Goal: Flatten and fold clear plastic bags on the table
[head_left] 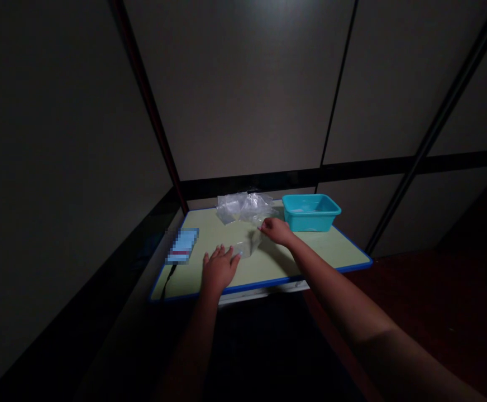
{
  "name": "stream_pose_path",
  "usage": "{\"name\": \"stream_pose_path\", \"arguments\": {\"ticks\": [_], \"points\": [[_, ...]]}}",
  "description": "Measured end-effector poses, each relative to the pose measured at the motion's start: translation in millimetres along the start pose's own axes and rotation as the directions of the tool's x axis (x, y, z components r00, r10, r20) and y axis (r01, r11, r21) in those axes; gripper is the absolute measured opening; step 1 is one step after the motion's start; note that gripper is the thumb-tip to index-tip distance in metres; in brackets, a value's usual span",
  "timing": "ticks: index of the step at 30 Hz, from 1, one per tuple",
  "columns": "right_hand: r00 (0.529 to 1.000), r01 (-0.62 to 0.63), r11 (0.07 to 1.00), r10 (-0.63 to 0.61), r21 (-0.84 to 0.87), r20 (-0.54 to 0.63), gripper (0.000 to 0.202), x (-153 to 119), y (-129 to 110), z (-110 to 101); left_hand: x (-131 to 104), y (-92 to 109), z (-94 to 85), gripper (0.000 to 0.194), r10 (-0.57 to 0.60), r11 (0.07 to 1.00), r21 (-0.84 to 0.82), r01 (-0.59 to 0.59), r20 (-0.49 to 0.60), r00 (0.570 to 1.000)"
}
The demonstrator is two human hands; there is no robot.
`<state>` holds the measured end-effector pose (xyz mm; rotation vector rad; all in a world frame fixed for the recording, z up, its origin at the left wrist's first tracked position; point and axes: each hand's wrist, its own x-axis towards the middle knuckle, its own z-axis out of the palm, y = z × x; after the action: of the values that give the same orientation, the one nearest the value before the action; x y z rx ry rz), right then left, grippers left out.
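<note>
While the left hand [219, 269] rests low over the table [331, 251], a clear plastic bag [246, 247] lies just to the right of its fingers, near the thumb. The bag's long axis seems to run from this thumb rightward and away from the person, up to the right hand [276, 230], so it is between both hands, and each one is about equally near. The left fingers are spread, palm down. The right hand is turned inward with curled fingers, and its thumb and forefinger appear to pinch the bag's far end, just before a pile of bags [247, 206].
</note>
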<state>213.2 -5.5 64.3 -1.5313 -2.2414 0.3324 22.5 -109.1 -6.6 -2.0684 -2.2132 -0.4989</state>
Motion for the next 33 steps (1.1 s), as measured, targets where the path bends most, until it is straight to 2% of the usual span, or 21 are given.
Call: {"name": "stream_pose_path", "arguments": {"ticks": [4,8,11,13,16,20,24,29,33], "points": [[0.999,0.041,0.997,-0.042,-0.063,-0.017,0.022,3.6,-22.2,-4.9,0.5,0.3,1.7,0.048,-0.013,0.998,-0.062,0.011,-0.026,1.000],[0.996,0.079,0.989,-0.084,-0.122,-0.036,0.022,5.8,-45.5,-2.4,5.0,-9.2,6.8,0.049,-0.051,0.954,-0.298,0.018,-0.103,0.993],[0.989,0.128,0.986,-0.135,-0.109,-0.066,0.019,5.5,-62.1,4.8,9.2,-20.8,10.9,0.051,-0.177,0.821,-0.569,0.049,-0.172,0.969],[0.984,0.154,0.985,-0.161,-0.079,-0.082,0.017,4.3,-71.6,12.3,11.0,-26.6,12.7,0.056,-0.283,0.683,-0.727,0.077,-0.166,0.945],[0.982,0.166,0.986,-0.168,-0.027,-0.082,0.017,1.6,-83.0,26.9,12.3,-29.8,14.5,0.065,-0.405,0.504,-0.858,0.099,-0.134,0.905],[0.980,0.192,0.981,-0.190,0.030,-0.064,0.018,-1.1,-94.0,47.9,13.8,-29.4,16.9,0.069,-0.502,0.364,-0.929,0.066,-0.136,0.854],[0.974,0.225,0.974,-0.224,0.037,-0.014,0.018,-2.3,-102.2,63.2,14.2,-30.5,16.0,0.074,-0.540,0.257,-0.966,0.035,-0.114,0.834],[0.965,0.256,0.966,-0.257,0.019,0.058,0.019,-3.8,-109.0,76.1,12.0,-34.2,7.2,0.073,-0.578,0.191,-0.981,0.047,-0.074,0.812],[0.959,0.269,0.963,-0.266,-0.014,0.092,0.021,-5.5,-110.8,87.8,9.3,-34.6,0.1,0.074,-0.593,0.188,-0.980,0.071,-0.056,0.803]]}}
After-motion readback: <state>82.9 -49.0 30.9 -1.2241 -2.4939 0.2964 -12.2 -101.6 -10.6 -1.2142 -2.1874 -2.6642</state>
